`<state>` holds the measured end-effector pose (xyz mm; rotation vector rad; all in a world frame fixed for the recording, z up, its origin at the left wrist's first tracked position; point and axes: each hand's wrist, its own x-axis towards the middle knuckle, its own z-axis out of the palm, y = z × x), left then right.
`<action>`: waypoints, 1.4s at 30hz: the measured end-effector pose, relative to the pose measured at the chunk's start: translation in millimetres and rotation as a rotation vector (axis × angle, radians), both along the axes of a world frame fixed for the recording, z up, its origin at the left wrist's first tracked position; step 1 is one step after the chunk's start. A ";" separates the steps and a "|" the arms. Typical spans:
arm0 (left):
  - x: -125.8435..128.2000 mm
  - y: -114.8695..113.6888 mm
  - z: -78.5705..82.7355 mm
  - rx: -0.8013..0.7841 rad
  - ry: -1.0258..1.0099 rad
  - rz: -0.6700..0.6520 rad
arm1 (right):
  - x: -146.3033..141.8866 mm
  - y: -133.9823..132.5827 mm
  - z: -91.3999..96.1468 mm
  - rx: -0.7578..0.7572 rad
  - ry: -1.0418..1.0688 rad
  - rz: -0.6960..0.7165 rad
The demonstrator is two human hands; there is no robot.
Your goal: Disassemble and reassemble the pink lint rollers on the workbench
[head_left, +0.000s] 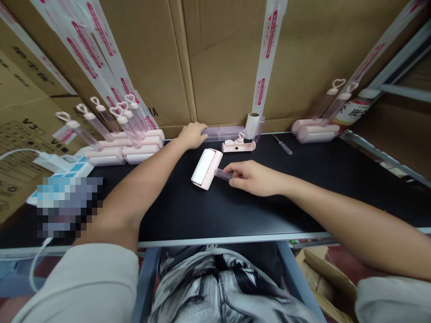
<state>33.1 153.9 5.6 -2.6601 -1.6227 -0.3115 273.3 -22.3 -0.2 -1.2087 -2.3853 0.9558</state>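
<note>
My right hand (251, 177) is closed round the clear handle of a pink-and-white lint roller (206, 167), which lies on the black table (188, 211). My left hand (192, 134) reaches to the back of the table, its fingers curled over the end of a clear purple plastic cover (224, 133) that lies against the cardboard wall. A pink roller frame (237, 145) without its roll lies just behind the lint roller. A white paper roll (252, 125) stands upright beside the cover.
Several finished lint rollers (116, 146) are stacked at the back left, and two more (318, 130) at the back right. A small screwdriver (283, 145) lies near the middle right. A power strip (63, 167) and a blurred patch sit at the left. Cardboard boxes (222, 58) wall the back.
</note>
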 end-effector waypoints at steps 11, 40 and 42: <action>-27.8 -41.8 18.9 0.042 -0.438 0.242 | 1.9 3.0 -5.5 0.095 0.134 -0.111; -66.3 -131.1 5.1 -0.334 -0.900 -0.143 | 1.7 -8.6 -3.9 0.136 0.185 -0.024; -61.8 -133.4 3.3 -0.393 -0.913 -0.146 | 1.0 -8.8 -4.0 0.131 0.186 -0.019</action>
